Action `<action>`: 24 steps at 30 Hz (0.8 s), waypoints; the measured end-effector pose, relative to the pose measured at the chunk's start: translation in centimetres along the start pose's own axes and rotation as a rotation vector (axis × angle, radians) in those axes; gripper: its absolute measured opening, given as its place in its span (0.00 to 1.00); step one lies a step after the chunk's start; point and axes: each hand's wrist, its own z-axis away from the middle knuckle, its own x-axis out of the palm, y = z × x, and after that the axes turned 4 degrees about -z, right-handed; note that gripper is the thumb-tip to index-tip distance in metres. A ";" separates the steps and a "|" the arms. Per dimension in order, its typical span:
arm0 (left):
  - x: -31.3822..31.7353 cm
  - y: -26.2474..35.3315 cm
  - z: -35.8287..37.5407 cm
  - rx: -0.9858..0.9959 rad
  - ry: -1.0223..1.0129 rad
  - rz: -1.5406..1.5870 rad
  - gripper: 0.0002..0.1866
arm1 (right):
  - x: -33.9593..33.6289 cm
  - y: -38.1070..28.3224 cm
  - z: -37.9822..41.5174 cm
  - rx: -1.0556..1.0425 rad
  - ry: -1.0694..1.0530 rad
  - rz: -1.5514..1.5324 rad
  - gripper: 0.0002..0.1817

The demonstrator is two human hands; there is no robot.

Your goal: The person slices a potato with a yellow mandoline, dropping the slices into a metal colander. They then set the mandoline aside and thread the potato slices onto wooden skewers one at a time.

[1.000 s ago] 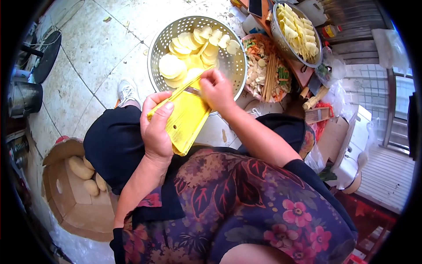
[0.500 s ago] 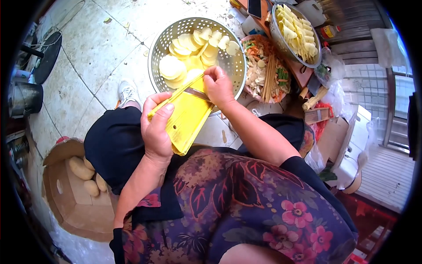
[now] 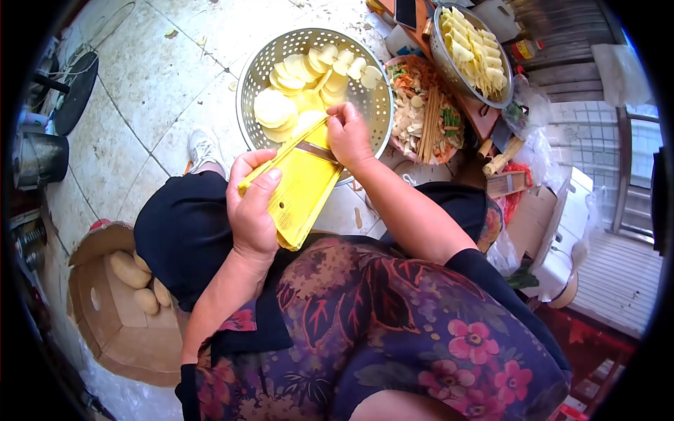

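A yellow slicer (image 3: 303,188) with a slanted metal blade is tilted over the near rim of a perforated metal colander (image 3: 250,77). My left hand (image 3: 254,200) is closed around its left edge, thumb on top. At its upper right corner, my right hand (image 3: 349,137) has its fingers pinched together; whether anything besides the slicer's edge lies in them is hidden. Pale potato slices (image 3: 275,109) are piled inside the colander, some in a fanned row along the far side.
A cardboard box (image 3: 126,344) with several whole potatoes (image 3: 130,269) stands at lower left. To the right are a tray of cut vegetables with wooden skewers (image 3: 430,126) and a metal bowl of skewered slices (image 3: 472,56). A phone (image 3: 406,12) lies at the top.
The slicer and both hands have shifted very slightly, a few pixels right and down. The slices in the colander look the same.
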 end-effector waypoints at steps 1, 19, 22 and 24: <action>-0.1 0.0 0.1 -0.009 0.000 -0.001 0.15 | 0.0 -0.5 0.5 0.003 -0.004 0.000 0.06; 0.1 0.0 0.2 -0.021 -0.001 0.027 0.15 | -0.3 0.6 -0.5 0.019 -0.041 0.064 0.06; 0.1 0.1 0.0 -0.021 0.011 0.030 0.15 | -1.0 0.3 0.0 0.147 -0.068 -0.219 0.07; 0.0 0.1 -0.1 -0.021 0.013 0.051 0.15 | -2.1 0.4 0.4 0.205 -0.121 -0.397 0.09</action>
